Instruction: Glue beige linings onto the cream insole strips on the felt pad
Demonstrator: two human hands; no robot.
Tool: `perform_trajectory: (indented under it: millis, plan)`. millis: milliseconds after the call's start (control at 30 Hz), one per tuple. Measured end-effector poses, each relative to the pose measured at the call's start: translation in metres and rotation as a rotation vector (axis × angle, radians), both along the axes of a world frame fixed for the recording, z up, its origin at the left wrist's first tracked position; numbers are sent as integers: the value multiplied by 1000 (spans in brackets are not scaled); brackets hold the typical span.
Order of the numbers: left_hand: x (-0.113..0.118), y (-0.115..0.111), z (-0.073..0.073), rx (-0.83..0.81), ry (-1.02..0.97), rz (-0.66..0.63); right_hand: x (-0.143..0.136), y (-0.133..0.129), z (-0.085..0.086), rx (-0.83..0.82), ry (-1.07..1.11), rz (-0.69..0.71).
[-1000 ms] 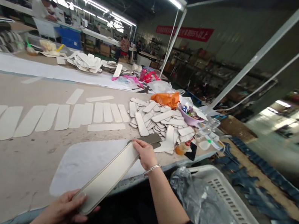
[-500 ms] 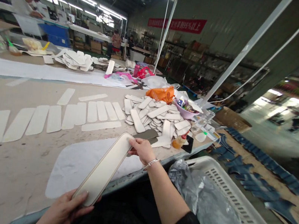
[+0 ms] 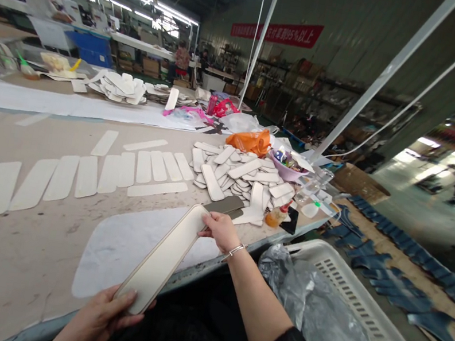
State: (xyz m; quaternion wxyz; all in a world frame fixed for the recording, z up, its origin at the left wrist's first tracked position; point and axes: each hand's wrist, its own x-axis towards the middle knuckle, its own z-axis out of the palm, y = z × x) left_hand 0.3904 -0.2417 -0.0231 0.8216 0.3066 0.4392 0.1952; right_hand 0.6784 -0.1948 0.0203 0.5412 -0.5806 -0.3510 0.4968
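A long white panel with rounded corners and a darker edge (image 3: 164,259) slants above the table's front edge. My left hand (image 3: 110,311) grips its lower end, thumb on top and fingers beneath. At the upper end my right hand (image 3: 220,230) pinches the corner. Under the panel lies a white sheet (image 3: 109,250). A dark grey piece (image 3: 226,205) is just beyond my right hand, beside a heap of similar white panels (image 3: 241,176). To the left, several flat white strips (image 3: 35,185) lie in a row on the table (image 3: 36,272).
A glue bottle with a red tip (image 3: 275,216), a dark phone (image 3: 290,220), a purple bowl (image 3: 286,170) and an orange bag (image 3: 250,141) sit at the right. A white crate (image 3: 361,309) with clear plastic stands below. People work in the background.
The camera view has shifted slightly, so the table items appear a little further right. Both hands keep their hold on the panel, which stays in nearly the same pose.
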Motion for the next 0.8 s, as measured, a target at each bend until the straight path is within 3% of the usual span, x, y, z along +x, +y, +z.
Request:
perform_trajectory:
  millis: [200, 333, 533, 800]
  plan:
    - [2, -1, 9, -28, 3, 52, 1, -3, 17, -18, 152, 159]
    - [4, -1, 8, -21, -35, 119, -14, -8, 21, 22, 138, 283]
    - [7, -3, 12, -46, -104, 57, -49, -12, 17, -31, 64, 191]
    - [8, -9, 16, -3, -152, -101, -46, -11, 21, -30, 49, 178]
